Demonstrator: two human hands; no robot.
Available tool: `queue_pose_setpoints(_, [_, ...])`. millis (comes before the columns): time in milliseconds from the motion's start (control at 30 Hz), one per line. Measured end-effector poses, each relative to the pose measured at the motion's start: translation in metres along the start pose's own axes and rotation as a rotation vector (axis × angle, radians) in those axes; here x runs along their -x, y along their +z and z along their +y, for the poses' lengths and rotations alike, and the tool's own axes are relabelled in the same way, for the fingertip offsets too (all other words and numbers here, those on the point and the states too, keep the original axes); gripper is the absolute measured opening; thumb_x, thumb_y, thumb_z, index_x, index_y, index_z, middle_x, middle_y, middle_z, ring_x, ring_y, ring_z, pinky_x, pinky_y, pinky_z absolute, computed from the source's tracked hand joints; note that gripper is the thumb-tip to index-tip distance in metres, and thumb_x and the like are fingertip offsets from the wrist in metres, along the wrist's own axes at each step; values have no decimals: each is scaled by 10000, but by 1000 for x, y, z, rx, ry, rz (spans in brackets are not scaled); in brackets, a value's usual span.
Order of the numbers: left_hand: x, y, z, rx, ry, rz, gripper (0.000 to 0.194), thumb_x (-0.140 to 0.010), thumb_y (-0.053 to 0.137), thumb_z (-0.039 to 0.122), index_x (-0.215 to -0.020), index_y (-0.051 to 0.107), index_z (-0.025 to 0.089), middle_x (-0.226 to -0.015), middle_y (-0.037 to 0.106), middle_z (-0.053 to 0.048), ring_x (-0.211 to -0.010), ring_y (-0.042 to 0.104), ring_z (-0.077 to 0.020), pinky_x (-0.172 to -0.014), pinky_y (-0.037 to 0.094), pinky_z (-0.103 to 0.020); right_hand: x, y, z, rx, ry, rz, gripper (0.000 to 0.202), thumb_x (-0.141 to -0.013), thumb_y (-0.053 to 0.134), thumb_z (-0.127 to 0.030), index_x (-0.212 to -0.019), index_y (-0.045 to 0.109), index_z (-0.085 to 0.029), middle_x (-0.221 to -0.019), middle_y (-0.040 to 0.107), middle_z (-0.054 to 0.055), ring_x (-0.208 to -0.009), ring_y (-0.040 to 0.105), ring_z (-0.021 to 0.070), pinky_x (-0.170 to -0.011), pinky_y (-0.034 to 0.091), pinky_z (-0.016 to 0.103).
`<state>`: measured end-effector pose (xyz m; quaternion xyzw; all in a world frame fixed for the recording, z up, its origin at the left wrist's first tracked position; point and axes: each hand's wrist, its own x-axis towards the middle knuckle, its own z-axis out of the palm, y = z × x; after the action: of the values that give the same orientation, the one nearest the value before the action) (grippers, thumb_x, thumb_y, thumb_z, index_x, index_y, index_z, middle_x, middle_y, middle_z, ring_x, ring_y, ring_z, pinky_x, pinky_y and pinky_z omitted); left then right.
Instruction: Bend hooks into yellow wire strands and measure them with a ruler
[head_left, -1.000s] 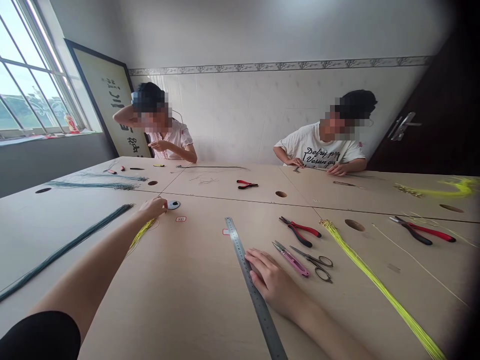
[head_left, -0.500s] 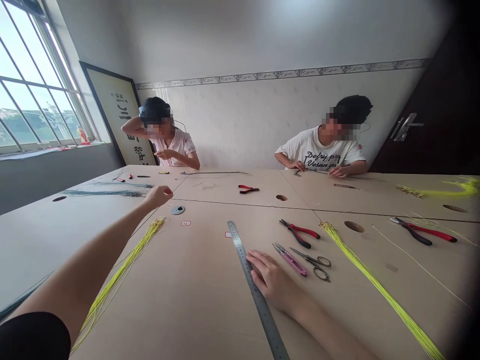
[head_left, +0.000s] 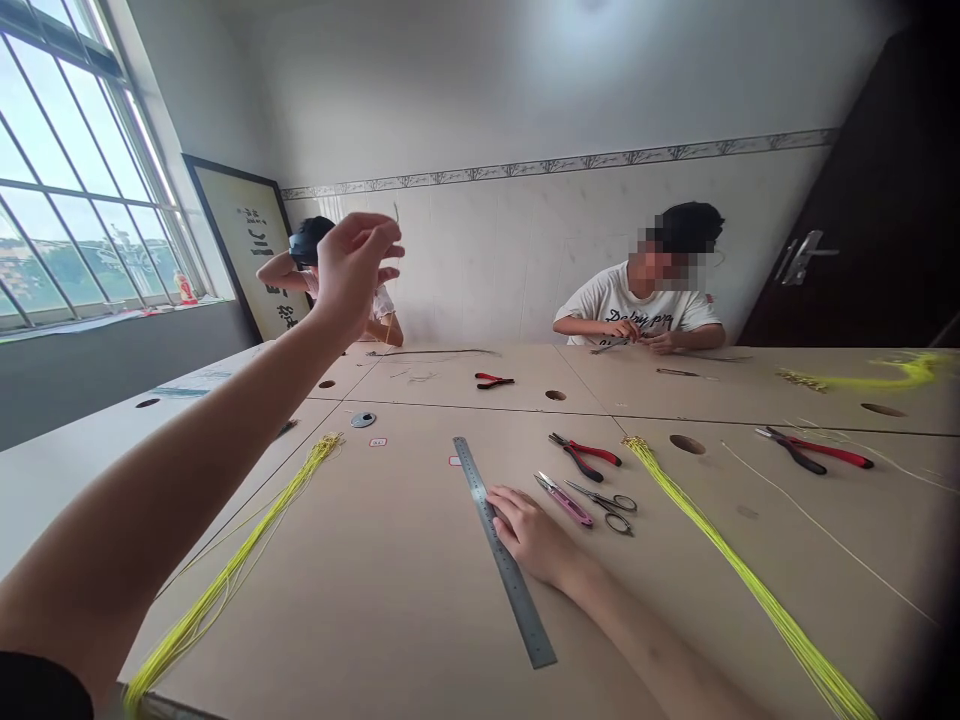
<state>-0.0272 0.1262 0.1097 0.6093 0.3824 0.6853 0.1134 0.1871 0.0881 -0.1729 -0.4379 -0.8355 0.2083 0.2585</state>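
My left hand (head_left: 360, 265) is raised well above the table, thumb and fingertips pinched on a thin thread (head_left: 397, 212) whose short end sticks up past the fingers. My right hand (head_left: 529, 530) lies on the table, palm down, its fingertips at the right edge of a steel ruler (head_left: 504, 565). A bundle of yellow-green cords (head_left: 255, 545) stretches along the table below my left forearm. Right of my right hand are a pink thread snipper (head_left: 566, 502), small scissors (head_left: 606, 502) and red-and-black pliers (head_left: 585, 457).
A second yellow cord bundle (head_left: 739, 565) and more pliers (head_left: 817, 450) lie to the right. Small pliers (head_left: 495, 380) and a round metal disc (head_left: 363, 420) are farther back. Two people sit across the table (head_left: 360, 560); one (head_left: 637, 300) works with thin strands.
My left hand has risen from the table's far left and moved right, now with a thread in its pinch. My right hand stays beside the ruler. The view has shifted slightly.
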Motion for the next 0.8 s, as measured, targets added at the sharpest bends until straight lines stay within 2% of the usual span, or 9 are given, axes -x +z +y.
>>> queue_pose_setpoints(67, [20, 13, 26, 133, 44, -51, 88, -834, 483, 143, -776, 530, 190, -760, 541, 31, -750, 606, -70, -585, 460, -158, 0, -1, -2, -70, 9, 13, 330, -858, 472, -225, -1160, 575, -144, -1293, 516, 124, -1245, 420, 235, -1069, 302, 446])
queue_pose_setpoints(100, [34, 19, 34, 300, 42, -146, 91, -812, 495, 117, -758, 528, 183, -744, 526, 30, -743, 601, -73, -583, 455, -168, 0, -2, -3, -113, 15, 21, 307, -857, 502, -241, -1137, 582, -143, -1280, 524, 122, -1237, 427, 240, -1059, 303, 464])
queue_pose_setpoints(200, [91, 35, 31, 388, -29, -337, 75, -760, 533, 152, -694, 533, 187, -701, 542, 27, -700, 588, -86, -578, 466, -197, -1, -7, -4, -276, 58, 69, 278, -871, 535, -324, -1077, 588, -145, -1194, 575, 95, -1159, 496, 231, -1001, 349, 487])
queue_pose_setpoints(233, [113, 40, 20, 376, -98, -410, 56, -752, 551, 200, -696, 545, 194, -696, 557, 22, -678, 577, -90, -582, 476, -208, 0, -9, -4, -338, 86, 96, 282, -882, 517, -350, -1062, 587, -144, -1153, 594, 86, -1118, 526, 221, -977, 374, 479])
queue_pose_setpoints(300, [158, 48, -10, 325, -185, -446, 77, -742, 572, 244, -693, 560, 186, -683, 590, -5, -614, 560, -103, -560, 484, -231, 4, -14, -3, -469, 161, 156, 315, -916, 433, -386, -1025, 589, -135, -1077, 622, 89, -1048, 569, 204, -921, 431, 441])
queue_pose_setpoints(400, [217, 54, -63, 236, -299, -427, 125, -778, 546, 263, -678, 547, 187, -643, 583, -8, -574, 564, -118, -528, 489, -241, 18, -20, -6, -656, 272, 202, 392, -924, 331, -416, -949, 602, -134, -985, 644, 111, -973, 606, 199, -814, 498, 366])
queue_pose_setpoints(467, [244, 52, -90, 172, -344, -417, 139, -805, 526, 262, -686, 545, 192, -638, 581, -1, -568, 570, -121, -540, 495, -244, 28, -21, -11, -756, 323, 189, 393, -890, 367, -444, -894, 616, -140, -911, 651, 105, -890, 625, 191, -760, 507, 330])
queue_pose_setpoints(633, [263, 39, -115, 56, -297, -523, 121, -846, 516, 244, -743, 560, 199, -689, 609, -1, -621, 593, -125, -560, 499, -234, 36, -22, -29, -926, 357, 117, 404, -829, 451, -510, -828, 628, -147, -866, 616, 63, -825, 583, 166, -712, 470, 299])
queue_pose_setpoints(800, [254, 34, -120, -25, 33, -580, 92, -825, 544, 136, -777, 570, 211, -726, 596, -3, -649, 574, -116, -578, 473, -233, 41, -25, -41, -979, 381, 37, 406, -816, 492, -536, -722, 580, -150, -714, 530, 12, -700, 500, 128, -671, 415, 286])
